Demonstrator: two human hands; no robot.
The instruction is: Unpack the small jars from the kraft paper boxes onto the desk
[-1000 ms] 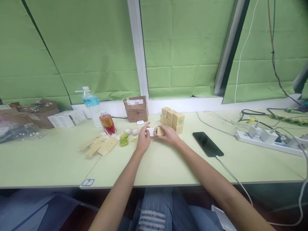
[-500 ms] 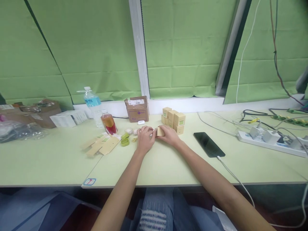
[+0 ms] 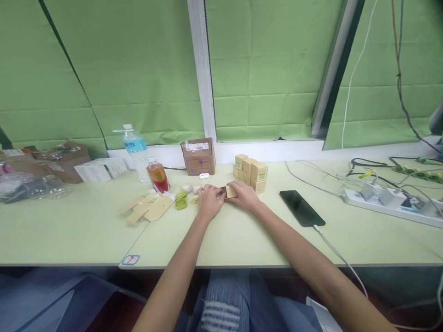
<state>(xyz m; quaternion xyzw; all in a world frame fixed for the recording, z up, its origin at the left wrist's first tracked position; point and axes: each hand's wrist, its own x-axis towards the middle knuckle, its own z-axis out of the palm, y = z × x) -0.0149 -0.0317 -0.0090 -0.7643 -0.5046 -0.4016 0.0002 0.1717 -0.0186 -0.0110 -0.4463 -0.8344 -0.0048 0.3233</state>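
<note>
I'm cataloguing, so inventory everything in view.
small box: one, tan, centre
stacked boxes: several, tan, mid-right
card pieces: several, tan, mid-left
little case: one, green, mid-left
little items: several, pale and yellow, by case
bottles: two, clear and amber-red, back left
carton: one, brown, back centre
packaging: several, brown and clear, far left
pale case: one, white, centre
white boxes: several, white, back left
phone: one, black, right
power strip: one, white, far right
cables: several, mixed, right
blinds: several, green, back
desk: one, pale green, across
left hand, right hand: two, bare, fingers at small box

Office-like workspace with long desk [image 3: 242,240], power strip [image 3: 377,204], phone [image 3: 302,208], green blinds [image 3: 266,69].
</note>
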